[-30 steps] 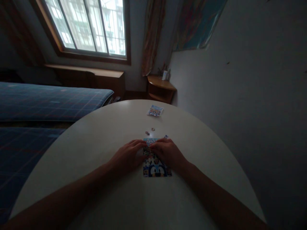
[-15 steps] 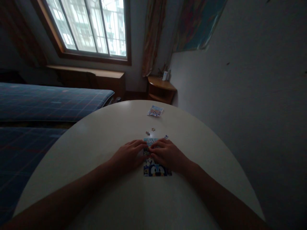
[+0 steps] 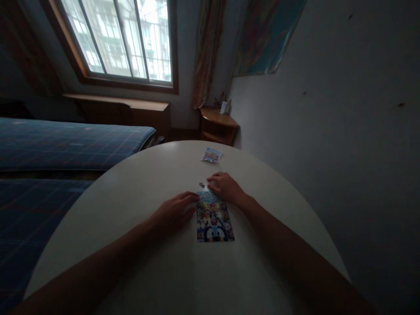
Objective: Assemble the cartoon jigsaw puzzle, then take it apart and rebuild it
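A small colourful jigsaw puzzle [image 3: 214, 217] lies flat on the round white table [image 3: 147, 175], nearly filled in. My left hand [image 3: 175, 211] rests beside its left edge, fingers extended flat, fingertips touching the puzzle's upper left corner. My right hand [image 3: 224, 186] is just beyond the puzzle's top edge, fingers curled down over the loose puzzle pieces [image 3: 201, 185] there. Whether it has hold of a piece is hidden in the dim light.
A small printed picture card [image 3: 211, 155] lies further back on the table. A bed with a blue checked cover [image 3: 72, 142] stands to the left, a wooden corner shelf [image 3: 219, 122] and a window [image 3: 121, 39] behind. A grey wall [image 3: 328, 109] runs close on the right.
My right hand has lifted off the puzzle's upper part and moved forward to the loose pieces beyond it. The puzzle's face is now uncovered. My left hand has stayed in place.
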### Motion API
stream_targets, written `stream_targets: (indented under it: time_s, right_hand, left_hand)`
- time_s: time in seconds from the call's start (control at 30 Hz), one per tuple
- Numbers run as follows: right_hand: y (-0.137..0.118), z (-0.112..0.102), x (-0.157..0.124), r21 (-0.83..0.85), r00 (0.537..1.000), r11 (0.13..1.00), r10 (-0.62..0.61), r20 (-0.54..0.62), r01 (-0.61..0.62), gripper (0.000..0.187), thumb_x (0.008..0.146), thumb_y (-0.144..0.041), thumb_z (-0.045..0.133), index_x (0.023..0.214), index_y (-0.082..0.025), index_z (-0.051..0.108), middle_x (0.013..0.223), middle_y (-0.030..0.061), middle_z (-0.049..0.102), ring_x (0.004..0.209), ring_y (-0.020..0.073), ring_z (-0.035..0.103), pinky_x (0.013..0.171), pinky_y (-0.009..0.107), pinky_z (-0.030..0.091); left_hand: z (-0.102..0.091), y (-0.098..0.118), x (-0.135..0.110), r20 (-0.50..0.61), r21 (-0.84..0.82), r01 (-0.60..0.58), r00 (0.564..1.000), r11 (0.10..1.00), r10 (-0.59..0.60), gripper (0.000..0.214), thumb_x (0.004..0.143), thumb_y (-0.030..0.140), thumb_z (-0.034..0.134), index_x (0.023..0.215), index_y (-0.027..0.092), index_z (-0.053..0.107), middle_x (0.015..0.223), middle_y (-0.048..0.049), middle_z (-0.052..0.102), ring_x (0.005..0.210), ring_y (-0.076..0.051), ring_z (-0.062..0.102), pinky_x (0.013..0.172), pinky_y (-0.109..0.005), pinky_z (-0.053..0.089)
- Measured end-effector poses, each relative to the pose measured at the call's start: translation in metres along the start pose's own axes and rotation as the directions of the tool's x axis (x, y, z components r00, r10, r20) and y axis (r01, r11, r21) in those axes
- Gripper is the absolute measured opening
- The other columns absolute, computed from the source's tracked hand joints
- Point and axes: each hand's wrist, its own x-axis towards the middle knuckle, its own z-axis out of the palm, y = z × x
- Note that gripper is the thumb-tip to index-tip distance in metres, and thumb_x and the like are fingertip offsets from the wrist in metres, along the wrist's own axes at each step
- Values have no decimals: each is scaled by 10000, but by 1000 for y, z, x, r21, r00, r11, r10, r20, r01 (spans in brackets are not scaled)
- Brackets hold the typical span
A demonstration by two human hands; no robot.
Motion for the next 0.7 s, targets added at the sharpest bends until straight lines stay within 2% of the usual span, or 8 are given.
stream_targets:
  time_s: [0.2,0.33,0.5,0.6,0.7]
  right_hand:
    - [0,-8,1,-84,1000,996,28,6,-27,214,926,-310,608,1036,-217,766,1086,78,716,983,204,647,896,302,469]
    - [3,-17,-9,-129,999,991,32,30,-28,165,908,-253,619,912,-191,773,1018,88,735,938,218,661,836,302,480]
    - [11,-21,-30,-124,999,992,25,44,-20,146,891,-172,603,878,-169,748,961,95,741,934,220,665,818,295,490]
    - [19,-19,-45,-51,999,999,8,38,-6,157,907,-163,580,914,-185,735,987,72,743,942,199,669,862,295,492]
    - [27,-16,-60,140,999,990,24,-29,-20,158,913,-183,584,987,-195,723,1017,67,740,971,202,663,904,330,495]
  left_hand:
    - [-3,-5,0,-63,37,57,996,998,-55,272,894,197,520,1152,211,604,1267,-60,621,1173,-227,574,1012,-407,492]
    - [-6,-8,0,-98,71,118,989,990,-111,239,902,214,530,1120,207,627,1238,-64,638,1160,-239,569,993,-425,496]
    - [-8,-12,4,-82,80,173,983,982,-166,193,928,250,524,1068,226,654,1130,-46,685,1097,-240,597,942,-414,512]
    - [-8,-14,6,-94,70,198,977,978,-191,194,936,276,521,1054,228,666,1078,-48,699,1061,-242,613,915,-405,519]
    - [-7,-17,7,-101,40,206,974,978,-201,196,932,281,521,1056,225,662,1053,-48,705,1046,-243,614,910,-406,514]
